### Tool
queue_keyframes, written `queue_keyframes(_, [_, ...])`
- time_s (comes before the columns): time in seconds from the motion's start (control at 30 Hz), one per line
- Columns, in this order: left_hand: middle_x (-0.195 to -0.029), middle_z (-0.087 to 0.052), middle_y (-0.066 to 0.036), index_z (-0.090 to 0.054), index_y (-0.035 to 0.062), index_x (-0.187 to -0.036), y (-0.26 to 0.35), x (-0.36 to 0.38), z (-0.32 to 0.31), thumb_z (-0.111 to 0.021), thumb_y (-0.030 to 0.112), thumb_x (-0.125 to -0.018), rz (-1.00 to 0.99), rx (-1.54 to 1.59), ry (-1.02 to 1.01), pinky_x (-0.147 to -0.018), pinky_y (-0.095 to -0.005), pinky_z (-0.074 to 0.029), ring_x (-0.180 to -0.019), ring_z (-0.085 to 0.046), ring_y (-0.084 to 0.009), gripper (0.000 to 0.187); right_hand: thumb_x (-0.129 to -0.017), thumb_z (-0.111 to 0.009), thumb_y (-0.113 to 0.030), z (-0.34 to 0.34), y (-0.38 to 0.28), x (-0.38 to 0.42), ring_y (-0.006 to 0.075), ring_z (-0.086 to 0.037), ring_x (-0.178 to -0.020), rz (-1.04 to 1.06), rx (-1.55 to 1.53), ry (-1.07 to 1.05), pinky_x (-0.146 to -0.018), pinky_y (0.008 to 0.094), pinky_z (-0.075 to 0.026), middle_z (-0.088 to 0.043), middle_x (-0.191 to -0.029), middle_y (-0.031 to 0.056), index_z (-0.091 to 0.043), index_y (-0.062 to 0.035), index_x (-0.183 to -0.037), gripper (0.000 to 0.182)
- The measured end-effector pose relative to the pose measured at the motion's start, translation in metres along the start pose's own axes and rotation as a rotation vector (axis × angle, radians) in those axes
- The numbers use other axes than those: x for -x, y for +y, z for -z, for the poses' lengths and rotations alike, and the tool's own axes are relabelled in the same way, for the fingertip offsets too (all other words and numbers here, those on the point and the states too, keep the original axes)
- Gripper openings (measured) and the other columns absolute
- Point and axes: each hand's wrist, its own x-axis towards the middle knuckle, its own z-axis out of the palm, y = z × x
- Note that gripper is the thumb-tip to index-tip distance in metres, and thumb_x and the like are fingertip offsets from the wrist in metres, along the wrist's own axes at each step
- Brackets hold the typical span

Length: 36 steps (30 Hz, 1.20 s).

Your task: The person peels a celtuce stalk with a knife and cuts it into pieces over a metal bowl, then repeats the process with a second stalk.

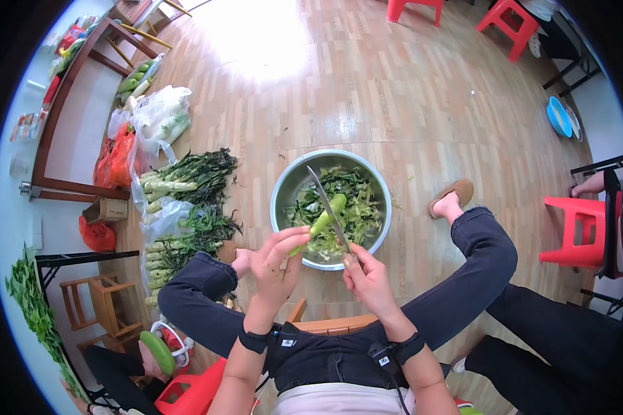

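Observation:
My left hand [278, 261] is closed around the lower end of a pale green celtuce stem [323, 223], which points up and to the right. The handle of a long knife [324, 196] is in my right hand [367, 277], and its blade crosses the stem over a large metal basin [282, 187]. Green leaves and peelings [356, 207] lie in the basin on the floor between my feet. To the left, bunches of leafy celtuce [180, 181] are laid out on plastic, tops toward the basin.
Plastic bags of vegetables [163, 117] and a red bag [114, 159] stand by the wooden table [45, 162] on the left. Red stools [574, 232] are at the right, with other people seated close by. A blue bowl [558, 116] leans near the right wall.

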Motion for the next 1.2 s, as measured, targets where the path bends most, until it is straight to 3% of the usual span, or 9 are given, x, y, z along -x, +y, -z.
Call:
queue_keyframes(0.1, [-0.094,-0.064,-0.011,-0.06,0.0033,-0.099,-0.006,0.016,0.001,-0.062,-0.008,-0.074,0.078,0.029,-0.025,-0.071,-0.0279,-0.05,-0.084,-0.063,-0.0227,0.027,-0.089,-0.056,-0.019,-0.008,0.01,-0.006,0.0023,-0.041,-0.052,0.035,0.023,-0.023,-0.046,0.0192,-0.033,-0.047,-0.06,-0.0031,-0.048,0.0042,-0.121,0.04])
queue_keyframes(0.17, [-0.094,-0.064,-0.011,-0.06,0.0036,-0.1,-0.004,0.022,0.002,-0.063,-0.007,-0.075,0.268,0.098,0.002,-0.067,-0.0253,-0.051,-0.083,-0.063,-0.0193,0.028,-0.089,-0.057,-0.02,-0.015,0.013,-0.008,0.0023,-0.042,-0.053,0.023,0.088,-0.058,-0.047,0.0193,-0.034,-0.047,-0.06,-0.0034,-0.049,0.0026,-0.121,0.04])
queue_keyframes(0.5, [-0.091,-0.061,-0.009,-0.062,0.0034,-0.099,0.01,0.012,0.011,-0.065,-0.006,-0.073,0.17,-0.118,-0.019,-0.065,-0.0238,-0.051,-0.079,-0.061,-0.0167,0.027,-0.088,-0.057,-0.019,-0.03,0.008,-0.002,0.0028,-0.038,-0.054,0.108,0.077,-0.01,-0.048,0.0202,-0.033,-0.045,-0.061,-0.004,-0.049,0.0023,-0.121,0.04])
queue_keyframes(0.6, [-0.09,-0.059,-0.008,-0.062,0.0009,-0.096,0.01,0.014,0.01,-0.063,-0.005,-0.077,0.185,-0.111,0.005,-0.067,-0.023,-0.051,-0.078,-0.059,-0.0145,0.02,-0.087,-0.058,-0.017,-0.033,-0.01,0.013,0.0039,-0.038,-0.054,0.118,0.136,-0.048,-0.049,0.0212,-0.034,-0.046,-0.06,-0.0007,-0.049,0.0007,-0.121,0.04])
queue_keyframes(0.7, [-0.09,-0.06,-0.01,-0.062,0.0012,-0.096,0.006,0.021,0.006,-0.066,-0.006,-0.073,0.255,-0.021,0.069,-0.065,-0.0236,-0.052,-0.078,-0.06,-0.0166,0.025,-0.085,-0.059,-0.017,-0.038,-0.021,0.024,0.0093,-0.048,-0.052,0.213,0.3,-0.089,-0.051,0.0244,-0.04,-0.052,-0.061,0.0065,-0.048,-0.0028,-0.123,0.042])
queue_keyframes(0.77, [-0.089,-0.061,-0.01,-0.061,0.0001,-0.092,0.003,0.025,0.002,-0.067,-0.006,-0.072,0.273,0.04,0.141,-0.064,-0.0239,-0.051,-0.077,-0.061,-0.0167,0.022,-0.084,-0.06,-0.017,-0.04,-0.024,0.027,0.0199,-0.06,-0.056,0.342,0.421,-0.072,-0.053,0.0296,-0.045,-0.058,-0.067,0.0139,-0.048,-0.006,-0.125,0.044])
queue_keyframes(0.8, [-0.089,-0.061,-0.01,-0.061,0.0001,-0.092,0.002,0.026,0.002,-0.067,-0.006,-0.072,0.272,0.041,0.14,-0.064,-0.0239,-0.051,-0.077,-0.061,-0.0167,0.022,-0.084,-0.06,-0.017,-0.039,-0.025,0.028,0.0199,-0.06,-0.056,0.343,0.421,-0.07,-0.053,0.0296,-0.045,-0.058,-0.067,0.0139,-0.048,-0.006,-0.125,0.044])
queue_keyframes(0.87, [-0.088,-0.063,-0.011,-0.061,-0.0004,-0.089,0.001,0.027,0.004,-0.068,-0.007,-0.071,0.261,-0.009,0.118,-0.064,-0.0241,-0.051,-0.076,-0.061,-0.0172,0.02,-0.084,-0.06,-0.018,-0.038,-0.028,0.029,0.0278,-0.063,-0.062,0.35,0.5,-0.074,-0.055,0.0335,-0.047,-0.062,-0.074,0.0158,-0.047,-0.0067,-0.125,0.044])
queue_keyframes(1.2, [-0.087,-0.065,-0.013,-0.062,0.0013,-0.088,0.004,0.034,0.001,-0.072,-0.003,-0.067,0.208,-0.097,0.14,-0.066,-0.0266,-0.05,-0.077,-0.063,-0.0209,0.024,-0.084,-0.059,-0.019,-0.036,-0.024,0.026,0.0297,-0.062,-0.06,0.426,0.622,-0.014,-0.053,0.036,-0.047,-0.063,-0.072,0.0151,-0.047,-0.0062,-0.125,0.045])
